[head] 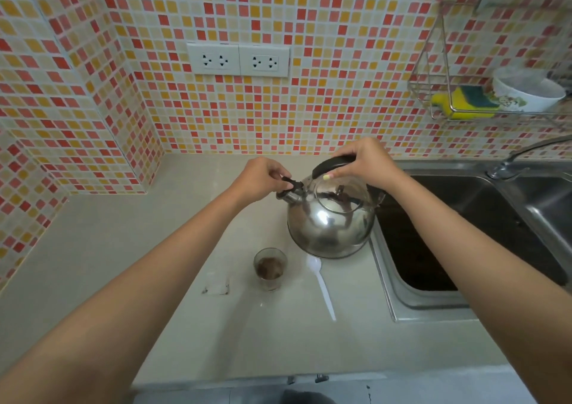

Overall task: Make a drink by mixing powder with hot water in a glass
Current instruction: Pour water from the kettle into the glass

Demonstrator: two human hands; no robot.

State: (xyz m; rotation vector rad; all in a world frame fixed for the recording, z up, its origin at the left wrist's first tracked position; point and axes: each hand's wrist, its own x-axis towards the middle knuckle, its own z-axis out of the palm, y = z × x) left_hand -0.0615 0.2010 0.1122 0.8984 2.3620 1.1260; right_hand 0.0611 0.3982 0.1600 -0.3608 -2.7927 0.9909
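Observation:
A shiny steel kettle (331, 224) stands on the pale counter beside the sink, its spout pointing left. My right hand (365, 162) grips the black kettle handle (328, 164) from above. My left hand (263, 177) pinches the black spout cap (289, 187) at the kettle's left. In front of the kettle stands a small clear glass (270, 269) with brown powder in its bottom. A white plastic spoon (322, 283) lies on the counter to the right of the glass, bowl toward the kettle.
An empty clear sachet (216, 287) lies left of the glass. A steel sink (433, 307) with a tap (507, 164) fills the right. A wire rack (448, 94) on the tiled wall holds a sponge and a bowl. Wall sockets (238, 60) sit above the counter.

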